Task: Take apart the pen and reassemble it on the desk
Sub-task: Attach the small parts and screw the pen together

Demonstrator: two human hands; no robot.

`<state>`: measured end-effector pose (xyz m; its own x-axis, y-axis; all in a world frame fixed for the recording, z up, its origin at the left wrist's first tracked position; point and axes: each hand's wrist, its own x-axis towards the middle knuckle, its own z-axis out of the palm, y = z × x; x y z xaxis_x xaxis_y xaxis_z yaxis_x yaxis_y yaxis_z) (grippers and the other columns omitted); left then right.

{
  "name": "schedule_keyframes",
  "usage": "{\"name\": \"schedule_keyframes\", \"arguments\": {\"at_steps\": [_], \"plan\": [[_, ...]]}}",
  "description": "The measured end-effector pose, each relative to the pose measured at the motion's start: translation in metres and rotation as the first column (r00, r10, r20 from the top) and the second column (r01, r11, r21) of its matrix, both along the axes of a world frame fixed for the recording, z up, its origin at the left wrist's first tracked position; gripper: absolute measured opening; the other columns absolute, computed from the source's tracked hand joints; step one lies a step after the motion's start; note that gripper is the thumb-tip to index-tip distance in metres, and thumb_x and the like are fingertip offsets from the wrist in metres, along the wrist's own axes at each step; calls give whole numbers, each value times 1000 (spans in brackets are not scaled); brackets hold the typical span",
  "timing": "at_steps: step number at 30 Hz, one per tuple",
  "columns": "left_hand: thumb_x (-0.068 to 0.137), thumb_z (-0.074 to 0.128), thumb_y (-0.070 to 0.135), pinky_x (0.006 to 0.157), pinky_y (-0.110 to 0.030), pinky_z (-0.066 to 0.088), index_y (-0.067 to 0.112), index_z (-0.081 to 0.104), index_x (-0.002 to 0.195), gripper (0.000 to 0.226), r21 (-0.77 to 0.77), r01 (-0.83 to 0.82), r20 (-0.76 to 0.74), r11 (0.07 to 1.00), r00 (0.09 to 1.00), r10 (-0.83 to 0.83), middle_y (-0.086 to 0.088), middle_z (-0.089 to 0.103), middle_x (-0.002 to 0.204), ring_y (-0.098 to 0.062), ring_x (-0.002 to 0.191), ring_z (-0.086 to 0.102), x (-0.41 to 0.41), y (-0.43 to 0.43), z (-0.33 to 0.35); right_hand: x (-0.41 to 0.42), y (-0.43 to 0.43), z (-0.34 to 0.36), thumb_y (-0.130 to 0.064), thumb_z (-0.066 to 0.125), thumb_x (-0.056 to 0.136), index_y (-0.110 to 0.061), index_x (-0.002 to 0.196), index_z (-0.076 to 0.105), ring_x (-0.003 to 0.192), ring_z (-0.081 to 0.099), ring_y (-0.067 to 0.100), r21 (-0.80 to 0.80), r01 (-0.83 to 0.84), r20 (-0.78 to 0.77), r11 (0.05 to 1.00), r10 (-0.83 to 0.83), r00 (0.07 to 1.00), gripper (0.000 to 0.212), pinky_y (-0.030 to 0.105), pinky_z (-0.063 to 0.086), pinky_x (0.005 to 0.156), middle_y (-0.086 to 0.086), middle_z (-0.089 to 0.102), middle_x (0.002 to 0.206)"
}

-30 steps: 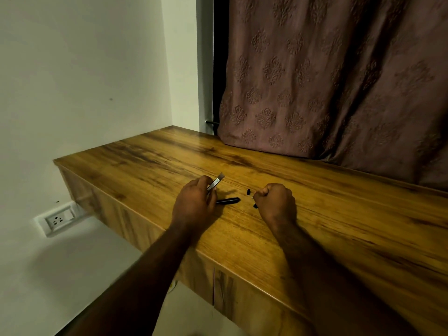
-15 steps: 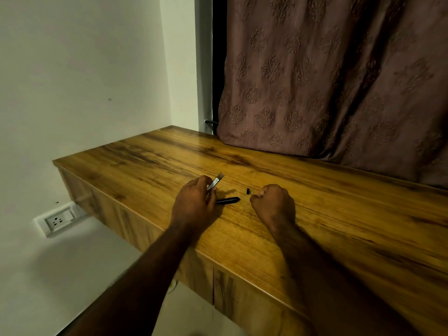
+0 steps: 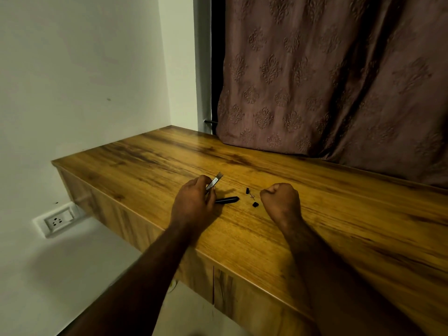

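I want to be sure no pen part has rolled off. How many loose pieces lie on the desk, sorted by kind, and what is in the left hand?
Black barrel: 1
Small black bits: 2
Thin spring-like piece: 1
Silver clip piece, held in left hand: 1
Total: 5

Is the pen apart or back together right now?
Apart: black barrel and small bits lie separately on the desk; left hand holds a silver piece.
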<state>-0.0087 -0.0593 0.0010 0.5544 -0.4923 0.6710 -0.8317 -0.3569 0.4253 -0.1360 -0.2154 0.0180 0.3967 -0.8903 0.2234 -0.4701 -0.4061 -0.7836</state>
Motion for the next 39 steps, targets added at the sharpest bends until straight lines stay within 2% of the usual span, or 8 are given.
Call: {"name": "schedule_keyframes", "arguments": {"at_steps": [8, 12, 18, 24, 27, 30, 34, 39], "plan": [[90, 56, 26, 61, -27, 39, 19, 57, 96, 9, 12, 5, -5, 1000, 1000, -5, -2, 64, 86, -16, 73, 55, 1, -1, 1, 3, 6, 2, -54, 71, 63, -16, 78, 66, 83, 61, 26, -98, -48, -273, 994, 19, 962, 42, 37, 56, 72, 3, 67, 83], [90, 57, 26, 60, -27, 38, 19, 57, 94, 8, 8, 0, 0, 1000, 1000, 0, -2, 63, 85, -15, 72, 55, 1, -1, 0, 2, 8, 3, -48, 71, 69, -17, 79, 69, 86, 62, 25, -148, -58, -346, 987, 3, 938, 33, 35, 55, 76, 3, 69, 87], [89, 57, 26, 61, -32, 47, 19, 58, 94, 9, 12, 4, -3, 1000, 1000, -4, -2, 64, 85, -17, 73, 57, 1, -1, 1, -3, 0, 6, -39, 79, 73, -10, 85, 66, 82, 64, 25, -5, -87, -311, 996, 81, 947, 33, 33, 54, 72, 6, 68, 86], [88, 56, 26, 68, -36, 50, 21, 58, 96, 10, 36, 22, -22, 999, 1000, -22, -1, 65, 91, -20, 79, 58, 3, 0, 0, -7, -15, 6, -32, 75, 79, -12, 93, 63, 90, 62, 29, -112, 20, -400, 993, -63, 914, 26, 35, 53, 75, 9, 68, 99], [87, 56, 24, 70, -36, 50, 21, 59, 98, 11, 47, 28, -24, 999, 999, -26, 0, 65, 92, -19, 81, 59, 3, 0, 1, -8, -21, 3, -25, 74, 79, -19, 85, 62, 89, 63, 28, -102, 54, -289, 993, -82, 954, 15, 38, 54, 78, 7, 68, 96], [87, 57, 23, 71, -33, 48, 20, 61, 101, 15, 46, 28, 10, 999, 1000, -28, 0, 65, 93, -18, 82, 57, 3, 0, 1, -5, -17, 1, -16, 73, 81, -20, 81, 67, 83, 67, 23, -12, -39, 57, 999, 39, 998, 7, 37, 56, 77, 4, 72, 88], [88, 58, 19, 69, -29, 43, 17, 63, 103, 16, 48, 38, 73, 998, 996, -42, -3, 65, 92, -19, 81, 57, 2, 0, 1, 2, 1, 10, -8, 66, 87, -12, 96, 72, 76, 68, 14, 68, -149, 431, 986, 106, 896, 12, 27, 55, 66, 5, 73, 92], [89, 59, 20, 71, -34, 47, 15, 64, 106, 19, 54, 54, 91, 997, 994, -59, -5, 66, 94, -22, 84, 59, 4, -1, 1, 13, 26, 15, 3, 58, 89, -10, 106, 69, 85, 67, 6, 91, -354, 536, 931, 254, 805, 24, 9, 50, 66, -2, 70, 94]]}}
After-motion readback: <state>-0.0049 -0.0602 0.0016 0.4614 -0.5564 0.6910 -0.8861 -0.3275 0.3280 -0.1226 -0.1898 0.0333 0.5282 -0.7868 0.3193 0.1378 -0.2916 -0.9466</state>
